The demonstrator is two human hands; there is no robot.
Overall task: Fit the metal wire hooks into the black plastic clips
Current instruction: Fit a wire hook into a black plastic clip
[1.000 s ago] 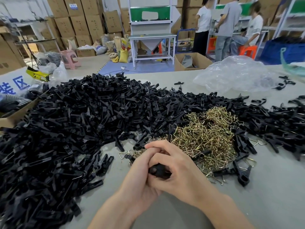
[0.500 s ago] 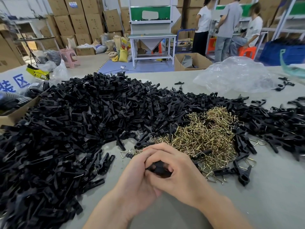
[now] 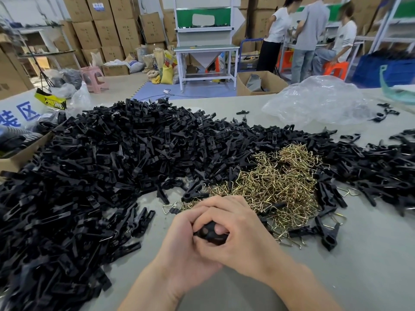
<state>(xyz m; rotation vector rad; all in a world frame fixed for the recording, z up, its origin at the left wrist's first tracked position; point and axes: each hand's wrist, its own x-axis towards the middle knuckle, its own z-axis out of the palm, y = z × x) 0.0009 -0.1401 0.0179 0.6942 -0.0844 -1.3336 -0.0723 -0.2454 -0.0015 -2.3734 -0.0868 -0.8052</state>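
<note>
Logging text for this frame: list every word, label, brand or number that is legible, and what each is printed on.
"装区" in blue, first character cut by the frame edge: white sign board, far left.
"PRO" followed by blurred letters: yellow and black band beside that sign.
Blue labels on the stacked cardboard boxes: too blurred to read.
Dark print on the box sides: too small to read.

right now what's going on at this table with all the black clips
A person's left hand and right hand are both clasped round one black clip over the table. Whether a hook is already in it is hidden. A heap of wire hooks lies just beyond the hands, with the big pile of clips to the left.
</note>
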